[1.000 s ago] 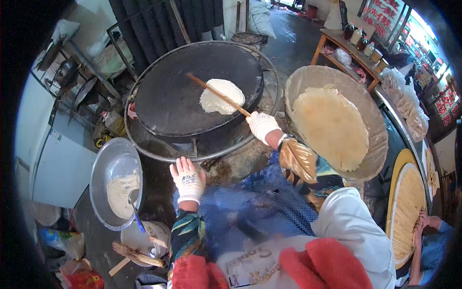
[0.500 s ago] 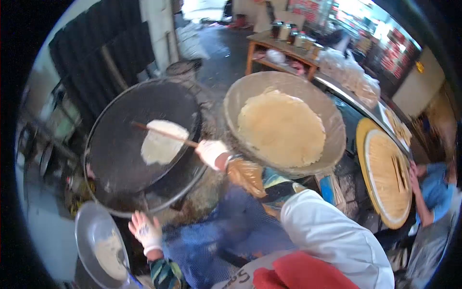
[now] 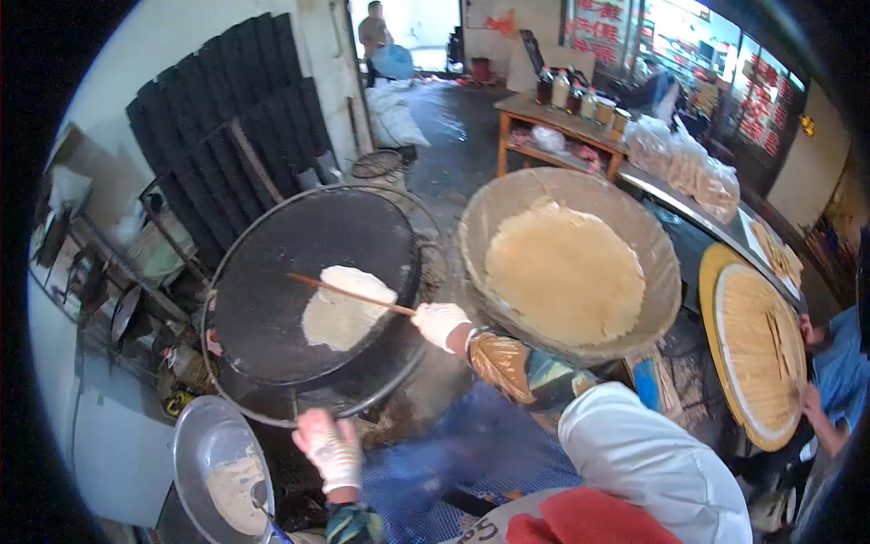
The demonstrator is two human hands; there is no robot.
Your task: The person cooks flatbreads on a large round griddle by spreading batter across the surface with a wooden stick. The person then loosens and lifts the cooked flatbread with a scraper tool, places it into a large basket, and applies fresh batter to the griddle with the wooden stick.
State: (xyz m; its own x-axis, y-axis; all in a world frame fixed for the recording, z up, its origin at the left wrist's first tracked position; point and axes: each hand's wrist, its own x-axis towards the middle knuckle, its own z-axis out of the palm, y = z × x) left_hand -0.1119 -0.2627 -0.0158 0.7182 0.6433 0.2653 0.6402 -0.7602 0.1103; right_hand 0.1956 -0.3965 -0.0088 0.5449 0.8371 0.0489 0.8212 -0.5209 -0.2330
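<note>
A white glove covers my right hand (image 3: 441,325), which is closed round the end of a thin wooden stick (image 3: 349,294). That stick lies across a patch of pale batter (image 3: 340,317) on a round black griddle (image 3: 263,263). Near the griddle's metal rim, at its front edge, is my left hand (image 3: 328,446), gloved with bare fingertips; it is a little blurred, its fingers spread, holding nothing. Below and left of it stands a metal basin (image 3: 195,453) with batter (image 3: 237,490) and a ladle.
A large lined basket (image 3: 476,240) at centre right holds round flat cakes (image 3: 566,272). At the right, a person's hands (image 3: 809,399) touch a round board (image 3: 720,363). Behind are a wooden table (image 3: 544,112) with bottles and another person (image 3: 373,36) in the doorway.
The view has swung right and then partly back. The stick stays in my right hand over the batter patch. Two pale sticks now show on the round board.
</note>
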